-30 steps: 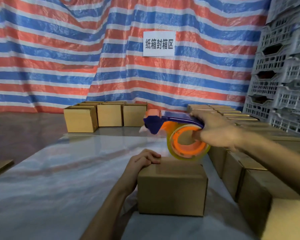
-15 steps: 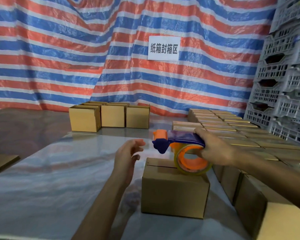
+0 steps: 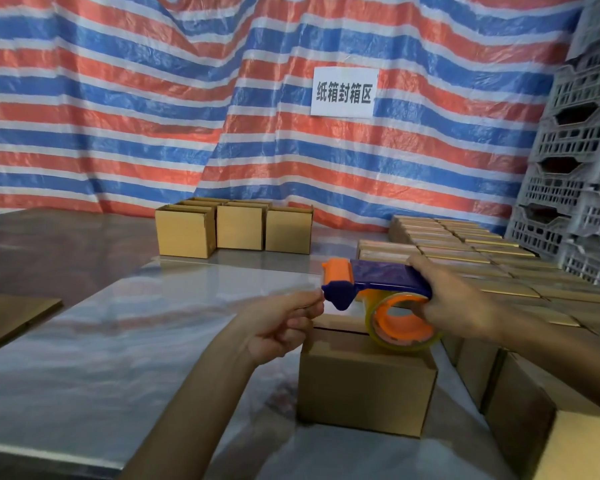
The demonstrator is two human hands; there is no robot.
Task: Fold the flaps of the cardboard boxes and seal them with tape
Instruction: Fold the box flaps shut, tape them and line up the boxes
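**Fig. 1. Single head-worn cam**
Wide-angle cam on the person's head faced fwd and down over the table [image 3: 84,358] toward the striped tarp [image 3: 118,116]. Left hand [image 3: 278,323] and right hand [image 3: 461,306] sat close-up, approx. centre frame, w/ the box [image 3: 361,386] just below them in frame.

Closed cardboard box [image 3: 364,386] upright; tape dispenser [image 3: 381,274] above.

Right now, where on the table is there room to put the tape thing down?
The shiny table is bare left of the near box, all the way back to the three boxes at the far edge. The right side is crowded: rows of boxes sit packed together right of the near box.
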